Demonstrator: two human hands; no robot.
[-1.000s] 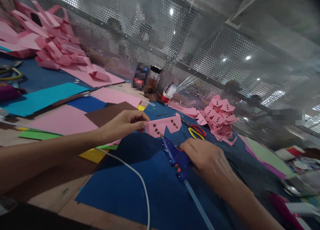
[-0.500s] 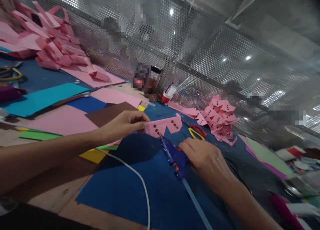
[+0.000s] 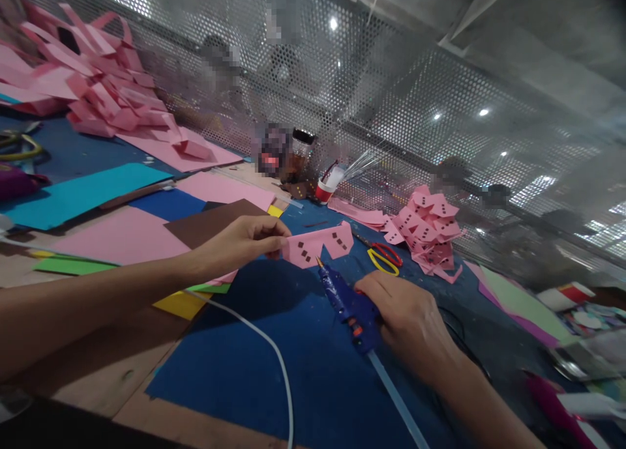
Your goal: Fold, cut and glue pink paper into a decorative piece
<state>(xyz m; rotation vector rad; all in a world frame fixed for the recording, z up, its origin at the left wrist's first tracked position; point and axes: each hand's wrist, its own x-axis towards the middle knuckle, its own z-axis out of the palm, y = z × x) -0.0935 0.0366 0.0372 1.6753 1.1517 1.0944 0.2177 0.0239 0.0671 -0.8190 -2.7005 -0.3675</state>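
Between the thumb and fingers of my left hand (image 3: 259, 236) is the left end of a pink paper cutout (image 3: 313, 242). It has a notch in its lower edge and several small dark brown squares on its face. My right hand (image 3: 401, 309) is wrapped round the handle of a blue glue gun (image 3: 345, 299). The nozzle points up and left, close to the cutout's lower edge beside the notch; I cannot tell whether it touches. A long translucent glue stick (image 3: 398, 397) sticks out of the gun's back end.
Scissors with red and yellow handles (image 3: 385, 259) lie beyond my right hand. Behind them is a heap of dotted pink cutouts (image 3: 425, 231). A red and white cup (image 3: 325, 189) stands at the back. Coloured sheets (image 3: 117, 234) lie left, and a white cable (image 3: 268, 338) crosses the blue surface.
The glue gun has moved slightly right and away from the dark squares on the cutout, and my right hand moved with it. My left hand still holds the cutout in nearly the same place.
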